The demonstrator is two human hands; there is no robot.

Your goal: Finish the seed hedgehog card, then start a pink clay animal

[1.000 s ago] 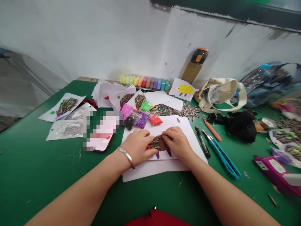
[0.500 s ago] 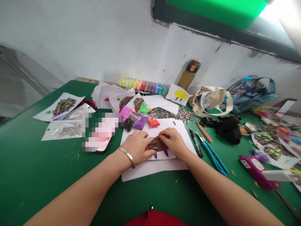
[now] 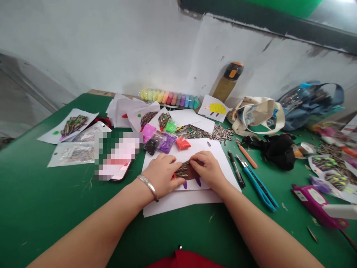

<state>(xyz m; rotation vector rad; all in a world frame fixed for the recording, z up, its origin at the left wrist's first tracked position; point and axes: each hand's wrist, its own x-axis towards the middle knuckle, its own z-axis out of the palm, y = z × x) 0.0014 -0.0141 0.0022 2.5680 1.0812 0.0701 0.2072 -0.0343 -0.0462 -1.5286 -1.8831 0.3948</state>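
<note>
A clay animal picture on white paper [image 3: 205,185] lies in front of me, with a brown body [image 3: 192,173] and purple legs. Rows of striped sunflower seeds [image 3: 182,172] cover the body's left part. My left hand [image 3: 161,173] rests over the picture's left side, thumb and fingers apart, partly hiding some red clay. At the body's upper edge, my right hand [image 3: 206,167] pinches a sunflower seed against the clay, its fingertips partly hiding it. Beyond my hands lie packets of purple clay [image 3: 167,143], red clay [image 3: 183,143] and black clay [image 3: 151,146].
A pile of sunflower seeds [image 3: 220,133] spreads behind the paper. To the right lie a pen [image 3: 236,169], a blue utility knife [image 3: 258,184] and a magenta glue gun [image 3: 315,204]. A phone [image 3: 121,171] is at left; a bottle [image 3: 227,83] stands by the wall.
The view has shifted slightly, so the right-hand items appear farther right. Both hands stay at nearly the same place on the picture, the right still pinching at the body's upper edge.
</note>
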